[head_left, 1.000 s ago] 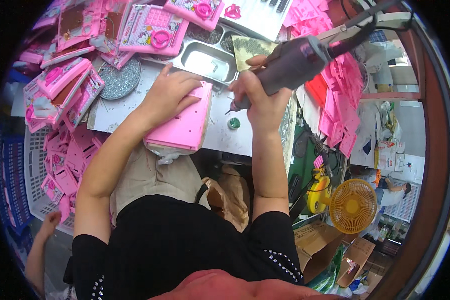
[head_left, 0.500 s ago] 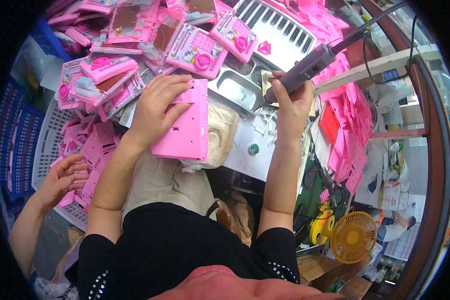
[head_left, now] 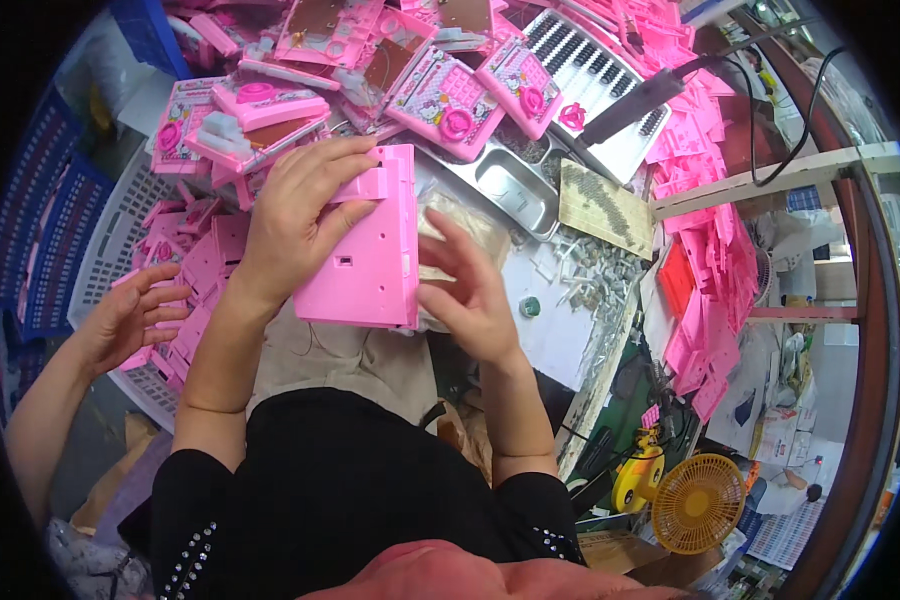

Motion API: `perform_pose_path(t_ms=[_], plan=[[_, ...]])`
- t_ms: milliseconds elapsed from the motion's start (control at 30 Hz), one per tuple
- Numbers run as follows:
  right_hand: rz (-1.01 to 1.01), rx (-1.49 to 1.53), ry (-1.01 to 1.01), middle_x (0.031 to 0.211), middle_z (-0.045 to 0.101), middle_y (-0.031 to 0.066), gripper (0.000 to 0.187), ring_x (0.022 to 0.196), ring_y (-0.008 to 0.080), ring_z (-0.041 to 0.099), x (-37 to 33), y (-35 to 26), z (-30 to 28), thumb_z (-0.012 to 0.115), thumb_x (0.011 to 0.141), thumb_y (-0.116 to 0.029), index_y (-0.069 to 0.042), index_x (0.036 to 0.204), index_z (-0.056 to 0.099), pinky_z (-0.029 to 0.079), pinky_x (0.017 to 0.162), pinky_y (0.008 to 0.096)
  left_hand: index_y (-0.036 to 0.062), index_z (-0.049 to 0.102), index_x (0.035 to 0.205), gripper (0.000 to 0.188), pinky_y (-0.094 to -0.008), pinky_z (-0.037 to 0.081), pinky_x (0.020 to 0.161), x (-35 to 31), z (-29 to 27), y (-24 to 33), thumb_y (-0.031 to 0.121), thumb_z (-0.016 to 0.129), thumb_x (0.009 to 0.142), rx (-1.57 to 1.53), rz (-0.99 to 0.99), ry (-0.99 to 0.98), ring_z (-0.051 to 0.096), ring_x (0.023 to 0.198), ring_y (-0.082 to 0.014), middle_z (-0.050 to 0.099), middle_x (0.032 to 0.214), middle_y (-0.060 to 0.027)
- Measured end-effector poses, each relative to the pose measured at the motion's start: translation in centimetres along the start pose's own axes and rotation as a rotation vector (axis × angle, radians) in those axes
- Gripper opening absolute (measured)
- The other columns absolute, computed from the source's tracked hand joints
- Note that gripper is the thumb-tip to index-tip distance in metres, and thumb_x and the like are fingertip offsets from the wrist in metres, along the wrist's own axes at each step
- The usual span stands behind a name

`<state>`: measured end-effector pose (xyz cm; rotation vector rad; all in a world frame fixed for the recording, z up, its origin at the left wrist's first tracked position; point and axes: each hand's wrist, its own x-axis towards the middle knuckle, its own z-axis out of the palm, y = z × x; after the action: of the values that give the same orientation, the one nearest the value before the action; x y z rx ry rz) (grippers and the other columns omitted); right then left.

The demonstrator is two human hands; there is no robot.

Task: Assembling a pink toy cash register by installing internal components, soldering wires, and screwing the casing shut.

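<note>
My left hand [head_left: 305,215] grips a pink plastic toy housing [head_left: 365,270], thumb on its flat face and fingers over the far edge. The housing stands tilted above my lap, its screw holes and a small slot showing. Beside its right edge, my right hand [head_left: 475,295] is open, thumb and fingers apart; whether a fingertip touches the edge I cannot tell. Behind that hand lies a pale, wrapped block [head_left: 465,215]. A grey electric screwdriver [head_left: 630,110] on a cable sits beyond, at the upper right, out of my hands.
Pink toy units [head_left: 445,105] heap across the far side. A metal tray [head_left: 515,185], a card with screws [head_left: 605,205] and a small green object [head_left: 529,307] lie rightward. At left are a white basket [head_left: 95,270] and another person's hand [head_left: 135,318]. A yellow fan [head_left: 698,503] stands lower right.
My right hand has let go of the electric screwdriver and come down and left beside the pink housing. My left hand still holds the housing. The view has shifted slightly.
</note>
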<state>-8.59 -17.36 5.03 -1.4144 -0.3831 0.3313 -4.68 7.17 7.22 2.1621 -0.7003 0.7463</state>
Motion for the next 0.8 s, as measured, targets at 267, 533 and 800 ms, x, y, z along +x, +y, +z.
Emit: perform_pose_path(t_ms=[267,533,800], plan=[[0.103,0.173,-0.134,0.123,0.068,0.0141,0.055,0.104,0.0158,0.064,2.5,1.6,2.5,0.061,0.095,-0.007,0.004,0.147,0.046,0.057,0.078,0.0299,0.0042,0.068,0.119,0.036,-0.0459,0.044,0.104,-2.0,-3.3,0.0,0.016,0.074,0.086,0.117,0.035,-0.062,0.063,0.120,-0.0325,0.068,0.129,-0.0124],[0.133,-0.341,-0.163,0.074,0.070,0.0067,0.029,0.065,0.0115,0.063,7.4,1.6,3.0,0.061,0.093,-0.019,0.006,0.104,0.072,0.051,0.062,0.0293,0.0063,0.069,0.119,0.035,-0.0475,0.043,0.105,-3.2,-4.9,-0.1,0.019,0.073,0.087,0.217,0.078,-0.107,0.061,0.121,-0.0308,0.067,0.129,-0.0092],[0.158,-0.237,-0.221,0.087,0.074,0.0101,0.035,0.074,0.0125,0.068,7.9,1.4,3.4,0.062,0.089,-0.014,0.005,0.117,0.067,0.054,0.067,0.0296,0.0057,0.070,0.118,0.035,-0.0456,0.043,0.105,-3.3,-5.1,-1.1,0.020,0.073,0.086,0.215,-0.005,-0.059,0.062,0.121,-0.0301,0.068,0.129,-0.0092]])
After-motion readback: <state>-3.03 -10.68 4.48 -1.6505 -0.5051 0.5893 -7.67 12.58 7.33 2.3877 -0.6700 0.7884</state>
